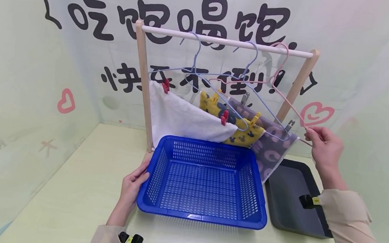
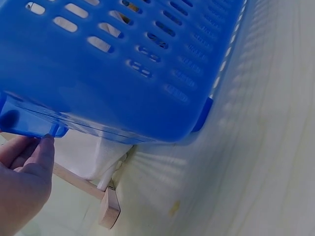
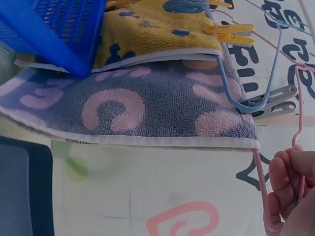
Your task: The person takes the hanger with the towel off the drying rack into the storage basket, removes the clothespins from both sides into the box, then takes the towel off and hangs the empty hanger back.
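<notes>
My left hand [image 1: 133,186] grips the left rim of a blue plastic basket [image 1: 202,218], which holds nothing and stands tilted in front of the rack. In the right wrist view, my right hand [image 3: 290,191] pinches a pink wire hanger [image 3: 299,113] near its lower right corner. That hanger's hook rests on the rack's white bar [image 1: 226,41]. A purple towel [image 1: 274,152] with pink letters hangs beside this hand, fastened by grey clothespins [image 1: 289,126]. Left of it hang a yellow towel [image 1: 244,134] with yellow clothespins [image 1: 255,119] and a white towel [image 1: 185,113] with red clothespins [image 1: 224,117]. Two blue hangers [image 1: 196,56] share the bar.
A dark grey tray [image 1: 293,194] lies on the table [image 1: 86,189] right of the basket, under my right forearm. The rack's wooden posts [image 1: 144,85] stand on both sides. Behind it hangs a white printed sheet [image 1: 84,62].
</notes>
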A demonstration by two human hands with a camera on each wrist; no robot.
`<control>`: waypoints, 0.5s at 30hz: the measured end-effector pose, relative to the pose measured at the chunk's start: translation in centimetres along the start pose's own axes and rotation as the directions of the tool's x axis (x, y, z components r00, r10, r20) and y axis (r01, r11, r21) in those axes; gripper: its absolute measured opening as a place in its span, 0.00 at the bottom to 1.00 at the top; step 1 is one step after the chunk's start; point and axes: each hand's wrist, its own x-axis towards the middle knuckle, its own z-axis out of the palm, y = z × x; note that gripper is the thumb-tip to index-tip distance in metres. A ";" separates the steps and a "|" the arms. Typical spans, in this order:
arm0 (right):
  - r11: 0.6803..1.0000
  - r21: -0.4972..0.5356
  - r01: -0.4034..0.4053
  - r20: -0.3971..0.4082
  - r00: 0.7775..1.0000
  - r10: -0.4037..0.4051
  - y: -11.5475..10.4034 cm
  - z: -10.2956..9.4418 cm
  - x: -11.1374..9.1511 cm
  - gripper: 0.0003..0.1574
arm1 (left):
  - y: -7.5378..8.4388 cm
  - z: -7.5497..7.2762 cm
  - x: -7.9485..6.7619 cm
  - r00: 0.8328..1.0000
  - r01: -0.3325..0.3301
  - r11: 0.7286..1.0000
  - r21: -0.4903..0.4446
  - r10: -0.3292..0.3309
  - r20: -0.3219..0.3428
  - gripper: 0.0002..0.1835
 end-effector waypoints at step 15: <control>0.975 0.220 -0.018 -0.120 0.992 0.045 -0.7 -4.2 0.6 0.06 | -0.1 0.1 0.0 1.000 0.016 0.999 0.033 -0.016 0.007 0.24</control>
